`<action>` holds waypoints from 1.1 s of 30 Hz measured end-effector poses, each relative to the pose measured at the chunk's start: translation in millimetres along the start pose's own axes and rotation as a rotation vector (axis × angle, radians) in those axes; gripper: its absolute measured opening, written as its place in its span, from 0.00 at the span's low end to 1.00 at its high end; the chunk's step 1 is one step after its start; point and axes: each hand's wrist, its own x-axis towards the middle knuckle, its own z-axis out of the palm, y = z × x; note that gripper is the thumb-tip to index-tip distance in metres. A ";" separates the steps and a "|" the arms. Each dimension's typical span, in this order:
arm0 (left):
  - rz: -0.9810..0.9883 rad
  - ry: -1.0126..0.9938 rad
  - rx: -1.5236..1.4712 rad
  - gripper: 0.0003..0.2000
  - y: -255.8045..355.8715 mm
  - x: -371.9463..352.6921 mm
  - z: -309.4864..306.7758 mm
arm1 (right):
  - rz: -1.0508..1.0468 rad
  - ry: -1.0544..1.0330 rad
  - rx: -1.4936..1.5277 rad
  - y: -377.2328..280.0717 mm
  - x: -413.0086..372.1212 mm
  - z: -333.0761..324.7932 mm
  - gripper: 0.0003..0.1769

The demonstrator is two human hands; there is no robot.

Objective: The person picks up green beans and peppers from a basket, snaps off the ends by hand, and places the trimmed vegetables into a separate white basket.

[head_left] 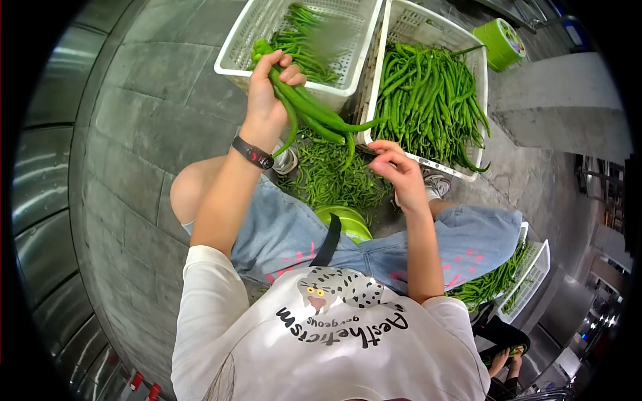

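Green peppers (314,110) in a bunch, gripped tight in the left hand (267,90), held up before the near edge of a white basket (231,57). Right hand (398,170) just below the pepper tips, fingers curled toward the thumb; anything pinched there impossible to tell. Loose pile of peppers (334,180) on the floor beneath, second basket (435,27) heaped full alongside.

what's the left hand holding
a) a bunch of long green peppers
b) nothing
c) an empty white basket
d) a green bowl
a: the left hand is closed round a bunch of long green peppers, whose tips stick out past the fingers.
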 end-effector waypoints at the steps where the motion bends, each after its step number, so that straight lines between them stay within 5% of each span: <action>1: 0.014 0.000 0.021 0.07 -2.0 -1.1 1.3 | -0.046 0.011 -0.062 -0.3 -0.1 7.6 0.05; 6: 0.044 0.116 0.172 0.06 -14.4 -4.0 -2.3 | -0.040 0.082 -0.103 -0.5 7.6 34.8 0.09; 9: 0.053 0.177 0.226 0.06 -16.7 -2.6 -6.6 | -0.153 0.067 -0.464 -12.9 10.7 42.0 0.10; 13: 0.021 0.216 0.245 0.06 -15.7 -3.5 -9.9 | -0.377 0.088 -0.562 -12.1 13.8 39.2 0.07; 22: -0.072 0.270 0.092 0.07 -21.8 -3.5 -7.9 | -0.347 0.025 0.104 8.5 16.9 38.2 0.09; 29: 0.118 0.286 0.168 0.08 -32.3 -8.1 -4.9 | -0.305 0.137 0.910 19.3 34.9 26.4 0.10; 30: 0.142 0.285 0.166 0.08 -28.4 -6.3 -8.7 | -0.268 0.300 0.921 15.2 37.2 24.0 0.11; 33: 0.248 0.306 0.207 0.08 -16.4 -2.3 -13.9 | -0.143 0.305 0.665 11.9 27.9 6.0 0.04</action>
